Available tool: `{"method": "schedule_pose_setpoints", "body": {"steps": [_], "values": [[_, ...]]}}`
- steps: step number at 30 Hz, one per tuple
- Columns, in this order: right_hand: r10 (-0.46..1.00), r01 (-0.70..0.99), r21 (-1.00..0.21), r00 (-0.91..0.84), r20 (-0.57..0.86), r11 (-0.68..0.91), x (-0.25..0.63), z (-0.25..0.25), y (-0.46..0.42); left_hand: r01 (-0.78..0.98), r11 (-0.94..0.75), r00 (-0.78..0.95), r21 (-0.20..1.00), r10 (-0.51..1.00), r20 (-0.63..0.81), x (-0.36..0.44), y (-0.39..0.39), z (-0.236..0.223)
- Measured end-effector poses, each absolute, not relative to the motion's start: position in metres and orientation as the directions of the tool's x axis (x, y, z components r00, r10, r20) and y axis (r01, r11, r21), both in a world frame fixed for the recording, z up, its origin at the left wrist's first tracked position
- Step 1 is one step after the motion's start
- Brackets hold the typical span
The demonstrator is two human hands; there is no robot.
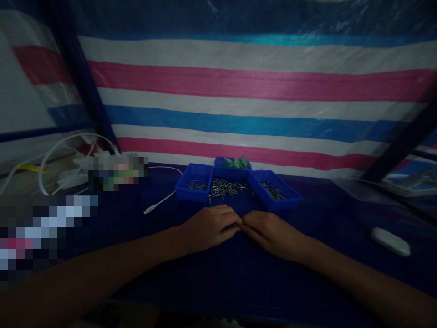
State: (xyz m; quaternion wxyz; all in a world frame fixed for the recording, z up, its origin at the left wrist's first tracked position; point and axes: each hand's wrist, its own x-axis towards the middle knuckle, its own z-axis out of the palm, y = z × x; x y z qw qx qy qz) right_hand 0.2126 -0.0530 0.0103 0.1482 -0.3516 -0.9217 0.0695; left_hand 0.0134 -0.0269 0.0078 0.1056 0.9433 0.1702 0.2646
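My left hand and my right hand meet fingertip to fingertip above the blue tabletop. The fingers of both are pinched together; whatever is between them, if anything, is too small or hidden to make out. Just beyond lies a loose pile of thin metal pins or rivets. A blue bin with similar metal pieces stands left of that pile, and another blue bin with more of them stands at an angle on its right. Behind the pile, a third blue bin holds green objects.
A white cable lies left of the bins, ending in a plug. Further left are coiled white cords and blurred-out items. A white rounded case rests at the right. A striped plastic sheet hangs behind, between dark posts.
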Motion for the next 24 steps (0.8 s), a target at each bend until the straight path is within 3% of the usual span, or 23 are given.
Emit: {"method": "schedule_pose_setpoints", "body": {"steps": [5, 8, 12, 19, 24], "values": [[0.691, 0.631, -0.293, -0.695, 0.198, 0.718, 0.2137, 0.0097, -0.0515, 0.289, -0.814, 0.73, 0.503, 0.528, 0.434, 0.0152, -0.0244, 0.0042], [0.706, 0.631, -0.332, -0.681, 0.196, 0.701, 0.2151, 0.0077, -0.0501, 0.274, -0.798, 0.725, 0.538, 0.538, 0.43, 0.0158, -0.0231, 0.005], [0.709, 0.641, -0.311, -0.669, 0.22, 0.702, 0.2164, 0.008, -0.0493, 0.258, -0.835, 0.752, 0.487, 0.49, 0.442, 0.0141, -0.0241, 0.0068], [0.726, 0.669, -0.283, -0.645, 0.24, 0.688, 0.2177, 0.0152, -0.0521, 0.431, -0.839, 0.733, 0.333, 0.541, 0.413, 0.0116, -0.0223, 0.0035], [0.711, 0.66, -0.263, -0.662, 0.237, 0.703, 0.2168, 0.0125, -0.0521, 0.402, -0.889, 0.807, 0.219, 0.457, 0.374, 0.0126, -0.0205, 0.0031]]}}
